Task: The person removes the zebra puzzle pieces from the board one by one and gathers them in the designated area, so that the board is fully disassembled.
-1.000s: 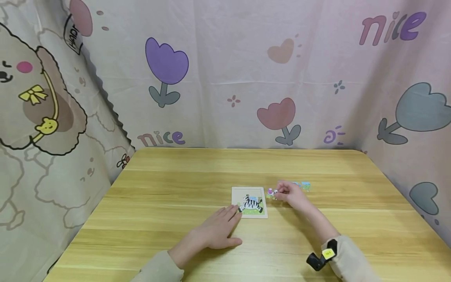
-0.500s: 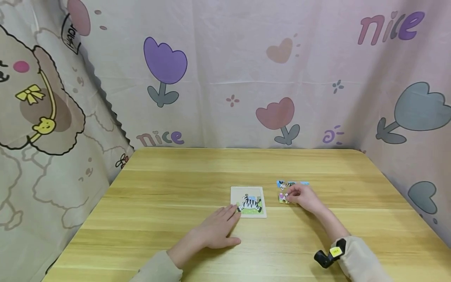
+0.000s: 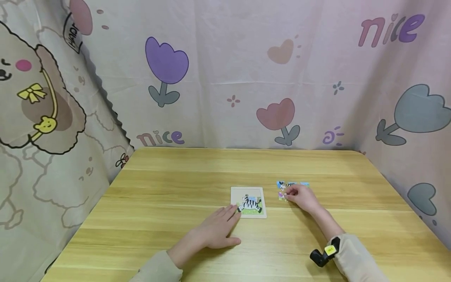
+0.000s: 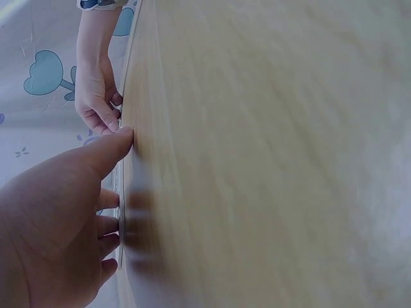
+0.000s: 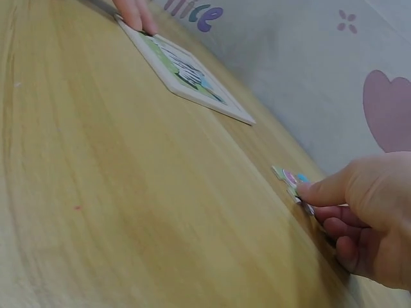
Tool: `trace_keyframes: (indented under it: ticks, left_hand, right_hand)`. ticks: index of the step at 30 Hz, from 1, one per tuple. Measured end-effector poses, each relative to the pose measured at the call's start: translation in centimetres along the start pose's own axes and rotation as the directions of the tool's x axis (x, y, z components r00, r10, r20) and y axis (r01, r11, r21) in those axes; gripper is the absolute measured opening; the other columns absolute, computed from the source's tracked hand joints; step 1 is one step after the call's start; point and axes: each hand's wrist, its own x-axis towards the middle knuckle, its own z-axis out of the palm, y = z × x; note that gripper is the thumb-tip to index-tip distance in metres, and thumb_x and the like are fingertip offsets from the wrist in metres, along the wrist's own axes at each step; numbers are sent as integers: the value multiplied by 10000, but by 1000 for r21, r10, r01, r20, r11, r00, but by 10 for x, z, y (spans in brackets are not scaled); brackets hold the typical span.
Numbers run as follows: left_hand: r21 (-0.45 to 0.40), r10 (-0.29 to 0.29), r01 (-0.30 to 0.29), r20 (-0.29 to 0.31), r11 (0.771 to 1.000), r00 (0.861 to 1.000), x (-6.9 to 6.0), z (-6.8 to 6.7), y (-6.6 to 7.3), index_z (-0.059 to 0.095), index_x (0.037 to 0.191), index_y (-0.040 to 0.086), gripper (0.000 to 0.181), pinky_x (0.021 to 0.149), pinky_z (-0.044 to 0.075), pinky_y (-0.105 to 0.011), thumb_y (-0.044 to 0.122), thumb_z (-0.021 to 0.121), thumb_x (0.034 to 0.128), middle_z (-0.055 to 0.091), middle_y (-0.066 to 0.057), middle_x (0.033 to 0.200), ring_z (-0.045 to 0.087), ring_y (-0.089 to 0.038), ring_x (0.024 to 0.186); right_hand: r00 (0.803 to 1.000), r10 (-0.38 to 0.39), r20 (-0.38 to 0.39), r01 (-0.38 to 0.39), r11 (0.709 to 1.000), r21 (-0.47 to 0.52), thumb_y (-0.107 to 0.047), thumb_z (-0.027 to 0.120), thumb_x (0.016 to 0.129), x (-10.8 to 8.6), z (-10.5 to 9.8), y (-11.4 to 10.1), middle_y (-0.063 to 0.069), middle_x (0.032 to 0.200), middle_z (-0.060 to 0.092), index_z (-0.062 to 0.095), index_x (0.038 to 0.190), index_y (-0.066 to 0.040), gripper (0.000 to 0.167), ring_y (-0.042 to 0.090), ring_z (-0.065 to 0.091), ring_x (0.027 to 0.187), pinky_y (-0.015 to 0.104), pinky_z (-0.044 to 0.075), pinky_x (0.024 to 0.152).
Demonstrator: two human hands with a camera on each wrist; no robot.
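On the table lies a small puzzle board (image 3: 237, 192) with a pale frame. Its lower part shows a zebra (image 3: 251, 204) on green; its upper part is plain. My left hand (image 3: 215, 231) lies with fingers extended, fingertips resting on the board's lower left corner. To the board's right, my right hand (image 3: 302, 197) pinches a puzzle piece (image 3: 281, 196) with purple and green print. In the right wrist view the thumb presses the piece (image 5: 291, 176) from above, low over or on the table; which I cannot tell. Several loose pieces (image 3: 280, 185) lie just behind, partly hidden by the fingers.
The wooden table (image 3: 158, 188) extends around the board on every side. A printed curtain (image 3: 225, 78) hangs behind its far edge and along both sides. A black wrist camera (image 3: 322, 256) sits on the right sleeve.
My right hand has carried the purple puzzle piece rightward from beside the board, uncovering the loose pieces behind, then shifted it slightly back. The left hand has stayed on the board.
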Motion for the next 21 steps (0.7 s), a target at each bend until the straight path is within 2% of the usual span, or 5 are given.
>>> trace_keyframes:
  ticks: [7,12,16,21]
  left_hand:
    - [0,0,0,-2,1000,1000,0,2,0,286,1455,68,785,1122,169,-381,597,428,893,170,-136,1522,165,-263,1391]
    - [1,1,-1,-7,1000,1000,-1,2,0,291,1453,66,775,1121,173,-381,587,431,897,175,-138,1521,169,-264,1390]
    - [6,1,-1,-7,1000,1000,-1,1,1,293,1451,63,774,1120,175,-379,587,427,898,177,-141,1519,174,-268,1388]
    - [8,-2,2,-5,1000,1000,0,0,2,291,1453,64,773,1120,173,-379,587,423,899,173,-139,1520,172,-267,1388]
  right_hand:
    - [999,-30,-21,29,999,-26,-51,685,810,0,-3,3,8,744,602,673,864,-7,70,137,525,696,287,450,621]
    - [997,-38,-64,38,999,1,-70,692,808,0,-2,-7,33,782,640,659,888,7,116,155,567,721,314,481,655]
    - [999,-25,-27,27,997,75,-68,673,828,1,4,-23,50,835,639,646,969,36,177,175,584,769,308,497,679]
    - [999,-30,26,25,987,157,-52,674,827,6,17,-43,52,849,629,636,999,52,205,173,574,796,292,491,701]
